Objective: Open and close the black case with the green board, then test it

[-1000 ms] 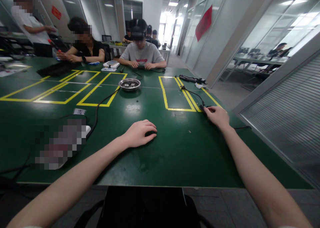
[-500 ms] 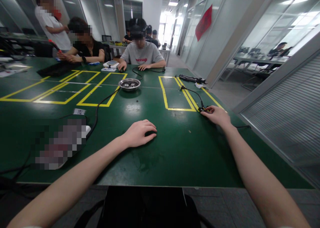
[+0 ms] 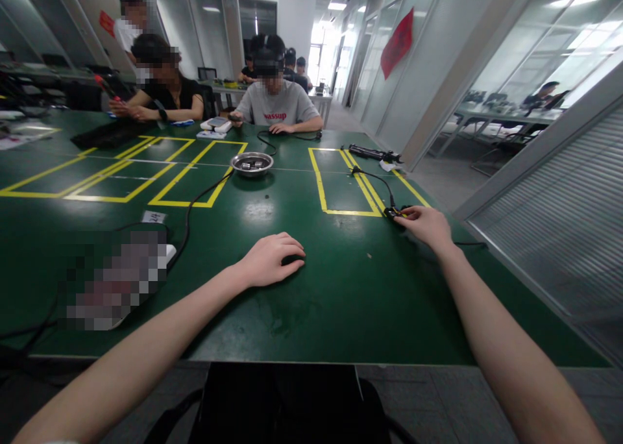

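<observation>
My left hand point(image 3: 272, 259) rests on the green table point(image 3: 331, 301), its fingers slightly curved and thumb apart, holding nothing. Farther right, my right hand point(image 3: 424, 224) has its thumb and fingers closed on a small black item point(image 3: 392, 213) at the end of a black cable. That cable runs up to a plug point(image 3: 355, 170) lying on yellow tape. Fine detail of the black item is hidden by my fingers.
A metal bowl point(image 3: 252, 164) with small metal parts stands mid-table. A blurred-out object point(image 3: 117, 282) with cables lies at left. Black folded gear point(image 3: 374, 153) lies at the back right. A person in a grey shirt point(image 3: 277, 103) sits opposite, another person point(image 3: 170, 93) to the left.
My right hand and the black item have shifted very slightly left; my left hand stays put. Opposite, the seated person's hand has lifted off the table. The standing person has moved right.
</observation>
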{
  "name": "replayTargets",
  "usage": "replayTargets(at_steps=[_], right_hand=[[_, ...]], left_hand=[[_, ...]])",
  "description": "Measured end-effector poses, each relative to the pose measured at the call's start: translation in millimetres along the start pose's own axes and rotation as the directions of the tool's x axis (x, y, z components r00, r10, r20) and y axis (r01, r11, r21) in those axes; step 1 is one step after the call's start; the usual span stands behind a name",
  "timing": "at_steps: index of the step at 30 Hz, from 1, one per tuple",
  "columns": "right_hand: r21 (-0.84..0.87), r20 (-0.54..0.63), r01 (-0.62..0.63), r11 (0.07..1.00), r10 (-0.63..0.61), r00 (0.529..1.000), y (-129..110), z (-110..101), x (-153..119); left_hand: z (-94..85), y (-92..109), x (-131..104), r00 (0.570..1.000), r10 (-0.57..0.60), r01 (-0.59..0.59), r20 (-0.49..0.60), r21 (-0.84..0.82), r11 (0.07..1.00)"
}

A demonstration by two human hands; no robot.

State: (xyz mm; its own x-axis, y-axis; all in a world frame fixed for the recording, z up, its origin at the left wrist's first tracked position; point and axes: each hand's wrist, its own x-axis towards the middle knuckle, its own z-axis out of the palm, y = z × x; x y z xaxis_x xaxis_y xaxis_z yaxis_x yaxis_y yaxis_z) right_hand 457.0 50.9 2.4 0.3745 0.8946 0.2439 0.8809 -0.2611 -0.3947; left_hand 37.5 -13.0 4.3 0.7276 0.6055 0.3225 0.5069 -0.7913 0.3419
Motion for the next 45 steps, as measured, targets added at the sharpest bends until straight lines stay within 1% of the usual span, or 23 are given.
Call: replayTargets(at_steps=[4, 8, 13, 18, 22, 25, 28, 31, 34, 37, 40, 45], right_hand=[[0.184, -0.022, -0.015, 0.983, 0.019, 1.0, 4.5, 5.2, 1.2], [0.293, -0.012, -0.088, 0.952, 0.096, 0.995, 1.5, 6.8, -0.7], [0.382, -0.015, -0.12, 0.916, 0.136, 0.991, -2.3, 5.9, -3.6], [0.411, -0.028, -0.12, 0.904, 0.144, 0.989, -2.4, 6.7, -3.9], [0.4, -0.044, -0.113, 0.909, 0.142, 0.989, -4.3, 7.5, -3.9], [0.366, -0.09, -0.093, 0.926, 0.135, 0.987, -4.8, 5.0, -3.7], [0.251, -0.17, -0.059, 0.966, 0.104, 0.98, -1.7, 1.4, -2.7], [0.094, -0.213, -0.076, 0.993, 0.095, 0.972, 4.1, 1.4, -1.7], [-0.031, -0.164, -0.112, 0.993, 0.105, 0.981, 9.9, 5.1, -0.2], [-0.07, -0.06, -0.109, 0.992, 0.105, 0.993, 13.1, 8.7, 2.4], [-0.065, 0.01, -0.013, 0.998, 0.014, 1.0, 11.1, 11.3, 2.6], [-0.011, 0.026, 0.166, 0.986, -0.165, 0.986, -8.0, 19.8, -10.2]], left_hand=[[0.3, -0.5, 0.1, 1.0, 0.0, 0.0, -0.001, 0.007, 1.0], [0.5, -0.2, 0.2, 1.0, -0.001, 0.001, 0.001, 0.013, 1.0], [0.3, 0.5, 0.2, 1.0, 0.0, 0.0, 0.005, 0.008, 1.0], [0.0, 0.9, 0.5, 1.0, -0.006, 0.006, 0.007, 0.004, 1.0], [-0.9, 0.7, 1.1, 1.0, -0.006, 0.006, 0.012, 0.001, 1.0], [-0.7, 0.4, 1.3, 1.0, -0.005, 0.005, 0.012, 0.001, 1.0], [0.1, 0.2, 1.0, 1.0, -0.001, 0.001, 0.008, 0.004, 1.0], [0.4, 0.2, 0.7, 1.0, 0.001, -0.001, 0.009, 0.008, 1.0], [0.0, 0.4, 0.9, 1.0, 0.0, 0.0, 0.011, 0.01, 1.0], [-0.2, 0.4, 1.1, 1.0, -0.002, 0.002, 0.012, 0.01, 1.0], [0.0, 0.2, 0.9, 1.0, -0.004, 0.004, 0.012, 0.01, 1.0], [0.3, -0.5, 0.0, 1.0, -0.002, 0.001, 0.007, 0.012, 1.0]])
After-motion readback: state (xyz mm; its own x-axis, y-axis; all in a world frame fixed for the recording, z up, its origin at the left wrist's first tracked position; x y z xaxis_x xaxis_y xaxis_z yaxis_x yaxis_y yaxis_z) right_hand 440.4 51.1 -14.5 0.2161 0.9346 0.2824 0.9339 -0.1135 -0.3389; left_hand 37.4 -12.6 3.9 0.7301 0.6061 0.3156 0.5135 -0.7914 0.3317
